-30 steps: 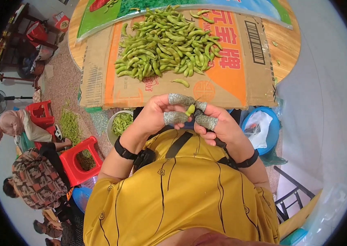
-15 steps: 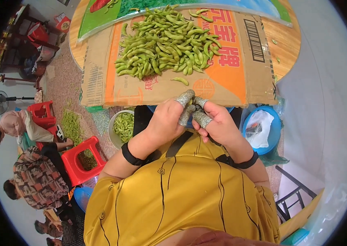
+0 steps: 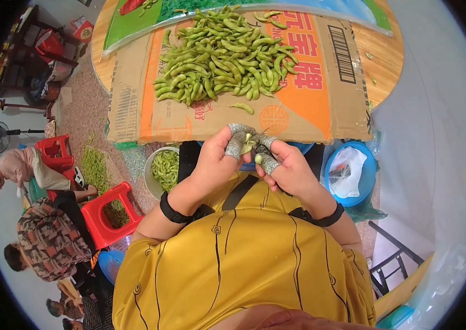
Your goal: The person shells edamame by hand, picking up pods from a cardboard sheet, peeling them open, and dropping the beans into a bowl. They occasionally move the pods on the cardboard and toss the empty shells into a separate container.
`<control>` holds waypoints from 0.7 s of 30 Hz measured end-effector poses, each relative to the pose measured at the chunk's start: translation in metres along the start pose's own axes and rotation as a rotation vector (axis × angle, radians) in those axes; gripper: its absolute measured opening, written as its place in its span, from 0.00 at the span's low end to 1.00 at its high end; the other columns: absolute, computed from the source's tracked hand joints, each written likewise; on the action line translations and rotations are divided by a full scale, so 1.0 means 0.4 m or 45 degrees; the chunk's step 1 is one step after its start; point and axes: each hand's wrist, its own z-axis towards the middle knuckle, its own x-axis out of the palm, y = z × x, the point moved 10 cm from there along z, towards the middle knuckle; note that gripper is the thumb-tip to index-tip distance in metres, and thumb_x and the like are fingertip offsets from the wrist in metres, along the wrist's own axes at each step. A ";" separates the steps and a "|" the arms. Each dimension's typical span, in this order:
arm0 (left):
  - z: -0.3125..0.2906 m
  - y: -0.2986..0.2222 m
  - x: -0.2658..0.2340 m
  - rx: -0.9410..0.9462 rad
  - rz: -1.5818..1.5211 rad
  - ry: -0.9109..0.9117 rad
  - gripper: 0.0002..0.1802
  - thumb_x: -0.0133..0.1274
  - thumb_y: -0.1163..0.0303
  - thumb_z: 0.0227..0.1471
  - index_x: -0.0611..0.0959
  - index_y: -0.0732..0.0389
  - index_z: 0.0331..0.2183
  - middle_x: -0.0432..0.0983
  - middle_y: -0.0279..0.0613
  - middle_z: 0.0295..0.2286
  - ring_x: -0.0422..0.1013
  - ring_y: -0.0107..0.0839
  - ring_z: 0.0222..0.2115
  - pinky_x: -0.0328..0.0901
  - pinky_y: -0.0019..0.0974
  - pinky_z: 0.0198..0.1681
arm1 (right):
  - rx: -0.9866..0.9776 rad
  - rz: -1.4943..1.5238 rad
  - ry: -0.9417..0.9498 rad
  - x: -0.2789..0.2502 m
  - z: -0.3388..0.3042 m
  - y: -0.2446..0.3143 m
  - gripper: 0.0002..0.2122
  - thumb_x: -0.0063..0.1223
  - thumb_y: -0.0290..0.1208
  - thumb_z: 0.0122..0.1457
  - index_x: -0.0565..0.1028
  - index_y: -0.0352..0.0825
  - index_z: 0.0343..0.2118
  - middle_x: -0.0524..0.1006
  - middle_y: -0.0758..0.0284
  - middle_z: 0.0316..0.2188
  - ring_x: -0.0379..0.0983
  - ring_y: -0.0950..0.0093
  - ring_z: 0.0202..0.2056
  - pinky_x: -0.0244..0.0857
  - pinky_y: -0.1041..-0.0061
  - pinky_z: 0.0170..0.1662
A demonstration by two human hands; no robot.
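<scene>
Just in front of the cardboard's near edge, both my hands meet with grey finger covers on the thumbs and forefingers. My left hand [image 3: 214, 157] is closed and pinches a split green soybean pod [image 3: 248, 145]. Closed against the pod's other side is my right hand [image 3: 290, 165]. One pale green bean [image 3: 258, 158] shows at the right thumb. Beyond the hands, a heap of soybean pods [image 3: 224, 60] covers much of the flattened cardboard [image 3: 227, 124]. A single pod [image 3: 242, 108] lies apart at the heap's near side.
Left of my lap stands a white bucket [image 3: 150, 179] of green pods or shells. To the right, a blue basin [image 3: 373, 175] holds a white plastic bag [image 3: 350, 173]. A red stool [image 3: 91, 220] and seated people are farther left. The cardboard rests on a round wooden table [image 3: 390, 71].
My fingers have parted slightly, and the pod between them now shows split. A pale bean has come into sight by the right thumb. The heap has not changed.
</scene>
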 end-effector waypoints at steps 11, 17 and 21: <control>-0.009 -0.040 -0.007 0.153 0.350 -0.111 0.19 0.40 0.84 0.46 0.72 0.65 0.43 0.75 0.41 0.25 0.73 0.29 0.26 0.67 0.31 0.31 | -0.667 -1.138 -0.518 -0.022 -0.034 0.113 0.11 0.51 0.27 0.51 0.68 0.32 0.37 0.75 0.59 0.25 0.72 0.62 0.25 0.67 0.67 0.29; -0.021 -0.087 0.031 0.422 0.749 -0.024 0.21 0.45 0.83 0.40 0.73 0.67 0.41 0.74 0.56 0.26 0.72 0.53 0.31 0.67 0.41 0.33 | -0.760 -1.292 -0.604 -0.022 -0.020 0.135 0.12 0.56 0.28 0.47 0.69 0.33 0.34 0.73 0.59 0.26 0.72 0.59 0.28 0.67 0.63 0.30; -0.031 -0.087 0.019 0.354 0.809 0.000 0.23 0.45 0.86 0.41 0.74 0.66 0.43 0.75 0.51 0.29 0.73 0.42 0.31 0.68 0.37 0.35 | -0.822 -1.459 -0.719 -0.028 -0.029 0.157 0.10 0.57 0.28 0.45 0.71 0.33 0.31 0.73 0.59 0.27 0.72 0.59 0.29 0.68 0.64 0.29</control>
